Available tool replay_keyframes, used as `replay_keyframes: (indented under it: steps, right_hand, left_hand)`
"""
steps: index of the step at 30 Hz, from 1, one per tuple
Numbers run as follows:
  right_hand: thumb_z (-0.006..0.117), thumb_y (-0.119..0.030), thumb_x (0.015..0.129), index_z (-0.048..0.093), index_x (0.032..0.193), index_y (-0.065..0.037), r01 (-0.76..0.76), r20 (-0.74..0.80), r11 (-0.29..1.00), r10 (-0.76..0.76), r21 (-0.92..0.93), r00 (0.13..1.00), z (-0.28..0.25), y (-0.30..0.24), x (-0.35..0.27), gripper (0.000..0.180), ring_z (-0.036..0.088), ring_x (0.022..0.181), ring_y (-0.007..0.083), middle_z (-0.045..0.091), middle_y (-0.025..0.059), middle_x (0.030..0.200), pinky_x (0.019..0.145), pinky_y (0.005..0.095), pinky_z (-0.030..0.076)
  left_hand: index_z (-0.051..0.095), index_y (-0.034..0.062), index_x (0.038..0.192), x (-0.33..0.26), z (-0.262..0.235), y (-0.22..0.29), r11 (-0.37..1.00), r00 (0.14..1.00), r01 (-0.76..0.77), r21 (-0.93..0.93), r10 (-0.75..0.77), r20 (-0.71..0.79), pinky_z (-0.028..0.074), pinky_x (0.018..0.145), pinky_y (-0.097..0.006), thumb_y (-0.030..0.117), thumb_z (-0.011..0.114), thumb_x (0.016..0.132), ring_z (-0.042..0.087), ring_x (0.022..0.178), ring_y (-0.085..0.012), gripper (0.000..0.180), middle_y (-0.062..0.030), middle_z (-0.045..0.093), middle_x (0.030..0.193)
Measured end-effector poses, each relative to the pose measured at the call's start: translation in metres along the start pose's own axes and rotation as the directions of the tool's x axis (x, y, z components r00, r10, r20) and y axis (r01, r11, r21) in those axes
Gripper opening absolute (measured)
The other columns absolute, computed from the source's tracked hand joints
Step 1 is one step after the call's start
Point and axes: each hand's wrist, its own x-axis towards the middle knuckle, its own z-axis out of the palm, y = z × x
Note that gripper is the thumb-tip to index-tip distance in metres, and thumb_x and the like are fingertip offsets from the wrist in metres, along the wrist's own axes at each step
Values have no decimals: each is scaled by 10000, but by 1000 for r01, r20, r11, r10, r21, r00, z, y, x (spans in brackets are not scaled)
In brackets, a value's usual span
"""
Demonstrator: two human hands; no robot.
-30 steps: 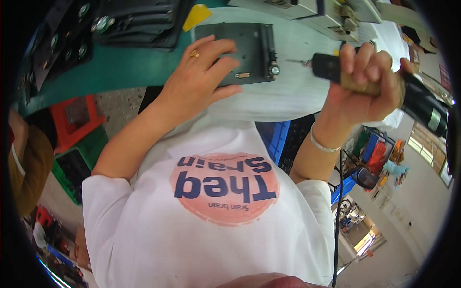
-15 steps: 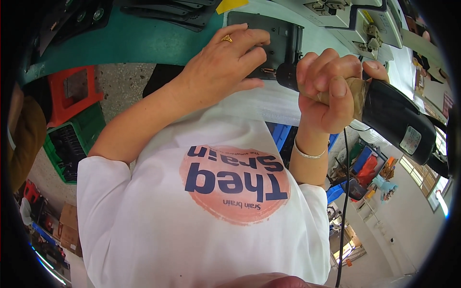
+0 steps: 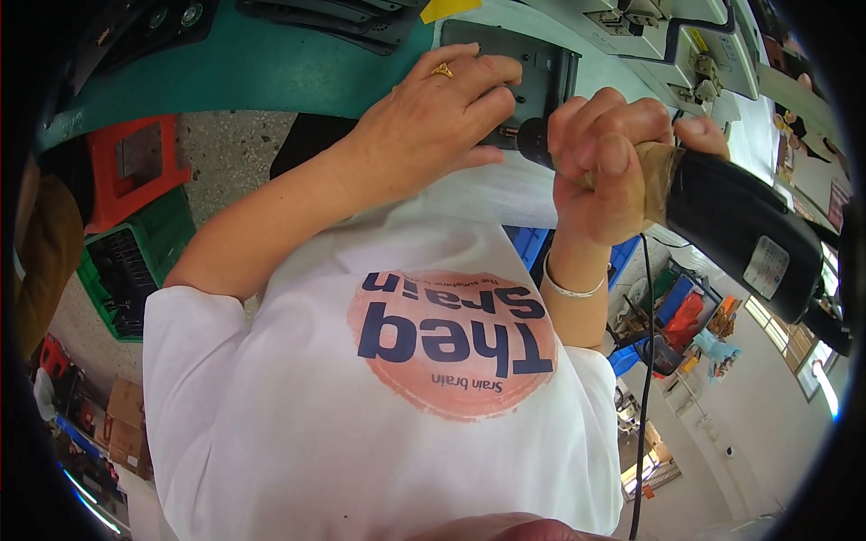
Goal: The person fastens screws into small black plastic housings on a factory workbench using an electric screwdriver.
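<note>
Right hand [image 3: 600, 162] wrapped tight round black electric screwdriver [image 3: 740, 212]; nose [image 3: 534, 142] at black panel [image 3: 544, 72], ahead-left of grip, contact unclear. Left hand [image 3: 442, 113] half-curled over panel, hold unclear. Off-axis push could skid driver into it.

Green-topped surface [image 3: 262, 86] up top; grey speckled floor [image 3: 236, 144]; red plastic stool [image 3: 135, 201] beside green crate [image 3: 176, 216], left. Cardboard boxes [image 3: 128, 417] lower left. Right side: pale wall [image 3: 758, 397], window [image 3: 783, 332], bright strip light [image 3: 824, 389].
</note>
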Motion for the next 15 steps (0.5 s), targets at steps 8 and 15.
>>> replay_keyframes:
  steps: [8,15]
  right_hand:
    - [689,72,880,340,1259,-90,66,-130,994,-54,88,990,4,5,-3,540,565,538,165,589,86,693,560,339,552]
    - [696,56,887,318,1275,-91,12,-52,999,-14,-37,999,8,-6,5,561,560,529,177,580,88,697,552,357,543]
  left_hand:
    - [551,45,1000,1,3,-3,1000,999,-8,-7,8,-36,411,1112,-482,188,870,698,538,1190,-292,463,-85,528,1286]
    - [551,50,1021,1,6,-5,1000,997,-25,-9,25,-66,411,1107,-468,196,874,691,529,1212,-307,485,-87,519,1300]
